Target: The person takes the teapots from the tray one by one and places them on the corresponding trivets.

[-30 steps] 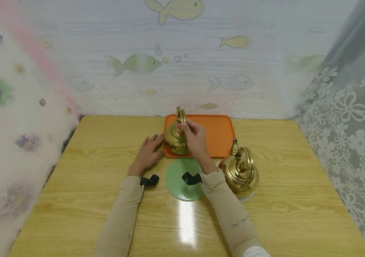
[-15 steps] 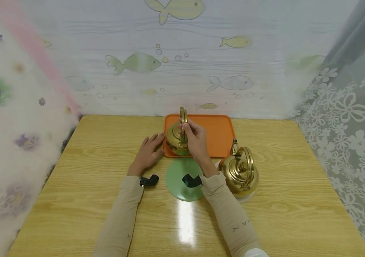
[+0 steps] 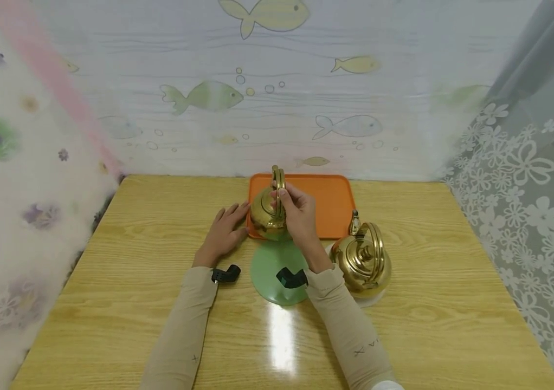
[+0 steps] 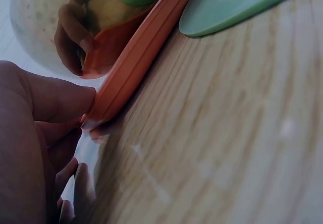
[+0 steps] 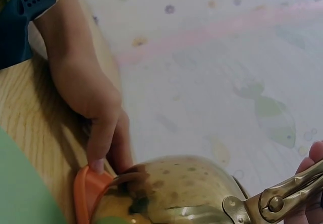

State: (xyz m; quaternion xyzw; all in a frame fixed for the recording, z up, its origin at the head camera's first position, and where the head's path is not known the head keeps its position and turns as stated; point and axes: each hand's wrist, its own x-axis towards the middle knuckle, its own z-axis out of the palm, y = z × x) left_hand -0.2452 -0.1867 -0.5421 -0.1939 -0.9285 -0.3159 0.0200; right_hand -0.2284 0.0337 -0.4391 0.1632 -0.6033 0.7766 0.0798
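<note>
Kettle (image 3: 266, 215) of shiny brass, over the left part of the orange tray (image 3: 333, 208), is held from above: the person's right hand (image 3: 301, 216) has its fingers clamped round the handle (image 3: 281, 177). From where I stand, the belly hangs just left of and below those fingers, near the tray's front edge; I cannot tell whether its base touches the tray. The left hand (image 3: 224, 232) lies to the left of the right fingers, its own fingers stretched out and spread apart, the thumb touching the tray's rim. That side of the belly mirrors the left hand.

Nearer the person than the right fingers, partly under the right wrist, a green disc (image 3: 277, 281) lies on the wooden surface (image 3: 111, 303). To the right of the right fingers, and also nearer the person, a second kettle (image 3: 347, 257) stands upright on a white disc (image 3: 373, 301), its handle raised. Beyond both hands' fingers rises a wall hanging (image 3: 277, 108) with fish drawn on it.
</note>
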